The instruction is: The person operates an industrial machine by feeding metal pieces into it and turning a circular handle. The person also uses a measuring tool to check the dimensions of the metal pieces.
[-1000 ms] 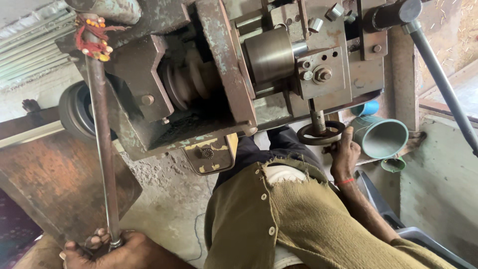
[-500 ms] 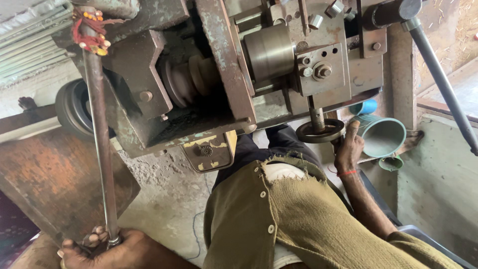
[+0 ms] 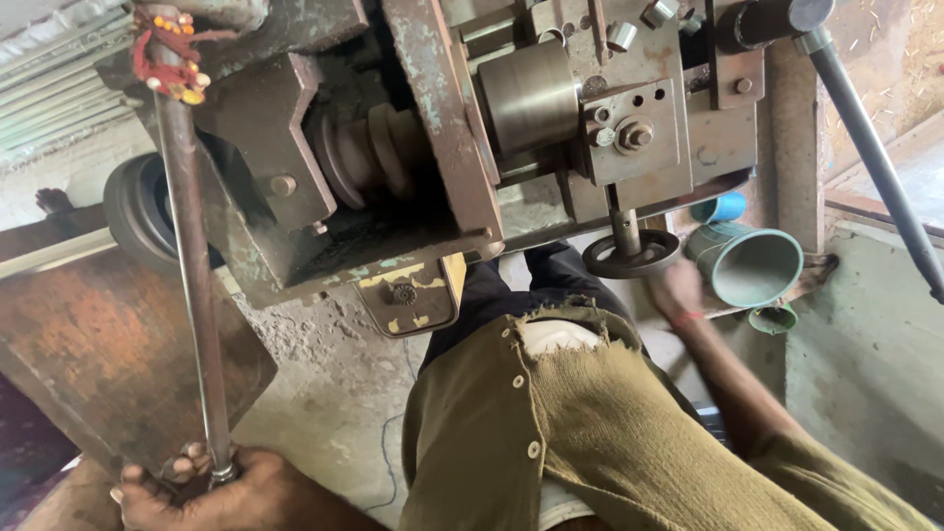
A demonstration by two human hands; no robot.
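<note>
A worker's left hand is clenched around the foot of a long steel lever that rises steeply up and away to the old machine; the right hand — blurred, its grip unclear — sits just below the small handwheel, nearer it than the left.
</note>
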